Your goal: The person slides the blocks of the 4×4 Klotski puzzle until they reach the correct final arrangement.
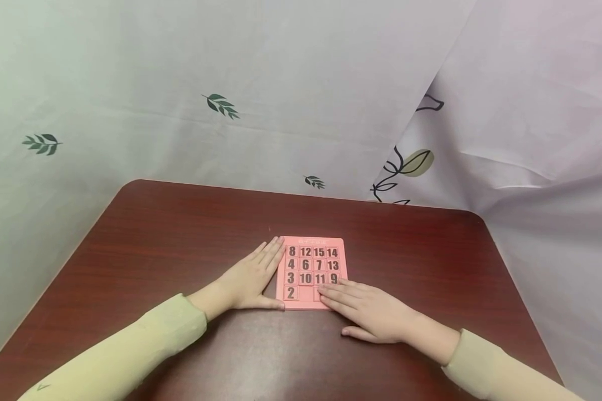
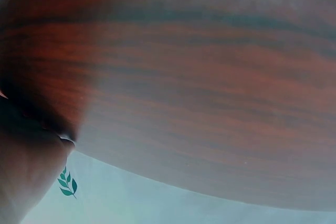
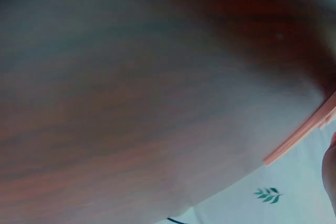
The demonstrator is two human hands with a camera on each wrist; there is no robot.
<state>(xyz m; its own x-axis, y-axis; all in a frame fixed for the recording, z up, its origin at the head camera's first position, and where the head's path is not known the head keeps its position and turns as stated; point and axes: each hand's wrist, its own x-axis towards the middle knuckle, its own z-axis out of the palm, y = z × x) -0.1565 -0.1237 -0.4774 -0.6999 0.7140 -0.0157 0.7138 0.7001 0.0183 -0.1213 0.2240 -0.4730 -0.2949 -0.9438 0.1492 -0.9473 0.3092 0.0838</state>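
A pink number sliding puzzle [image 1: 312, 241] lies flat on the dark red-brown table. Its top row reads 8, 12, 15, 14, and a gap [image 1: 305, 293] shows beside the 2 tile [image 1: 291, 293] in the bottom row. My left hand [image 1: 251, 278] rests along the puzzle's left edge, fingers straight and thumb at the lower left corner. Straight fingers of my right hand [image 1: 368, 312] touch the lower right tiles and hide part of that row. In the right wrist view the puzzle's edge [image 3: 299, 136] appears beside part of the right hand [image 3: 329, 174].
The wooden table [image 1: 205, 217] has rounded far corners. Behind it and on both sides hangs a pale curtain [image 1: 281, 83] with leaf prints, coming down to the table's far edge.
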